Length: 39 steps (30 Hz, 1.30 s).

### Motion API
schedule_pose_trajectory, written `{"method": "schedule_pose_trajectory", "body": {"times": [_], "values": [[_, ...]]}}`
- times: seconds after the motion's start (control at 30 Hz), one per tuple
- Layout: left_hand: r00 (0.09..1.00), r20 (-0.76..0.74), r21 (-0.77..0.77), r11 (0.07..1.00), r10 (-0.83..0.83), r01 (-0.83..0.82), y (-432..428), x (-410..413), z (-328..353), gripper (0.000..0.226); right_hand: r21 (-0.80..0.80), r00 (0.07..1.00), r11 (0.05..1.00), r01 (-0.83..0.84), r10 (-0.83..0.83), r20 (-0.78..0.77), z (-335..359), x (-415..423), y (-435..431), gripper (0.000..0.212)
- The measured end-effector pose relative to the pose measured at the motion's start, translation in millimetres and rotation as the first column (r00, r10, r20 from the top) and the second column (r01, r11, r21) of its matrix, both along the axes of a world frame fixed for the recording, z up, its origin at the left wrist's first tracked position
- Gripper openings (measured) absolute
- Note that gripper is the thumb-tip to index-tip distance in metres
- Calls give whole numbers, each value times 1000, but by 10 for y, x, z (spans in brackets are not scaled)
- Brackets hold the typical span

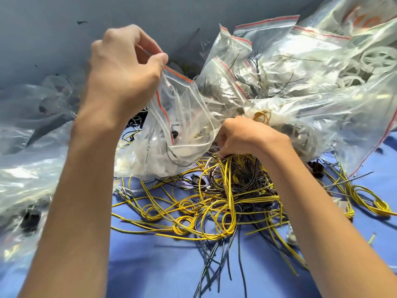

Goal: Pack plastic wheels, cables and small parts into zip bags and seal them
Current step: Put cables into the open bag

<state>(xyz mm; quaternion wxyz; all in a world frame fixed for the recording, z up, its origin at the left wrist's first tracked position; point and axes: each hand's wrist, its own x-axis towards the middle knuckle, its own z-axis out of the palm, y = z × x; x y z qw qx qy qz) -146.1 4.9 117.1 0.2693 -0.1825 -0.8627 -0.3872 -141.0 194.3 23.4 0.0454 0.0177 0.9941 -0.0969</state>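
Observation:
My left hand [124, 69] is raised at upper left and pinches the red-striped top edge of a clear zip bag [182, 125], holding it up and open. White strips and a small dark part lie inside that bag. My right hand [247, 136] is lower, at the bag's right side, with its fingers curled round a bundle of yellow and dark cables [227, 168] at the top of a tangled pile. The cable pile [204, 211] spreads over the blue surface below both hands.
Several clear zip bags [290, 72] with red strips are heaped at the back right; one holds white plastic wheels [378, 59]. More crumpled bags [28, 168] lie at left. A blue cloth [161, 265] covers the table; a grey wall rises behind.

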Motion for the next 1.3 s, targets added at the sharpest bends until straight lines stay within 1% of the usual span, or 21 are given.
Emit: {"method": "schedule_pose_trajectory", "body": {"times": [0.1, 0.17, 0.2, 0.3, 0.4, 0.5, 0.6, 0.73, 0.83, 0.93, 1.0, 1.03, 1.1, 1.13, 1.17, 1.23, 1.27, 1.3], "values": [[1000, 3, 2, 1000, -4, 4, 5, 8, 1, 8, 4, 995, 1000, -18, 17, 94, -1, 7, -42, 12], [1000, 0, -3, 1000, 3, -3, 1, 12, 0, 9, 20, 989, 1000, -17, 14, 149, 9, 15, -62, 26], [1000, -1, -6, 1000, 7, -7, -1, 14, -2, 10, 28, 986, 1000, -6, 1, 165, 14, 18, -75, 28], [1000, 1, -1, 1000, 10, -10, -5, 15, -5, 11, 73, 984, 997, 24, -36, 175, -28, -13, -77, 30], [1000, 5, -8, 1000, 6, -5, -10, 14, 0, 10, 125, 971, 991, 50, -77, 226, -38, -16, -76, 39], [1000, 7, -14, 1000, -3, 3, -9, 20, 1, 9, 121, 968, 991, 62, -89, 233, -7, 0, -49, 50], [1000, 12, -13, 1000, -9, 9, 5, 22, 2, 9, 124, 973, 992, 36, -63, 221, 17, 22, -64, 51], [1000, 8, -18, 1000, -10, 10, 35, 34, -1, 10, 78, 982, 997, -15, 0, 187, 69, 70, -62, 47], [1000, 7, -12, 1000, -17, 17, 54, 35, -7, 12, 35, 986, 995, -93, 87, 145, 111, 112, -54, 40], [1000, 10, -10, 1000, -23, 23, 67, 29, -18, 14, -11, 980, 989, -149, 150, 131, 129, 146, -74, 38], [1000, 15, -12, 1000, -27, 27, 75, 30, -21, 14, -18, 981, 987, -161, 162, 107, 139, 164, -70, 30], [999, 19, -10, 999, -30, 30, 79, 31, -22, 14, -24, 984, 987, -161, 162, 77, 159, 174, -63, 25], [999, 23, -8, 999, -35, 35, 85, 33, -21, 14, -48, 988, 987, -151, 152, 21, 223, 207, -50, 30], [999, 22, -9, 999, -35, 35, 84, 32, -21, 15, -48, 988, 986, -157, 157, -5, 255, 222, -47, 25], [999, 21, -11, 999, -34, 34, 85, 34, -22, 15, -52, 985, 984, -168, 166, -44, 289, 239, -37, 26], [999, 16, -13, 999, -30, 30, 81, 39, -22, 15, -83, 975, 978, -192, 181, -130, 353, 261, -6, 43], [1000, 12, -13, 1000, -27, 27, 77, 38, -21, 15, -87, 967, 975, -206, 190, -169, 394, 270, 4, 43], [1000, 8, -13, 1000, -22, 22, 72, 39, -20, 15, -82, 957, 972, -219, 198, -213, 442, 285, 15, 37]]}}
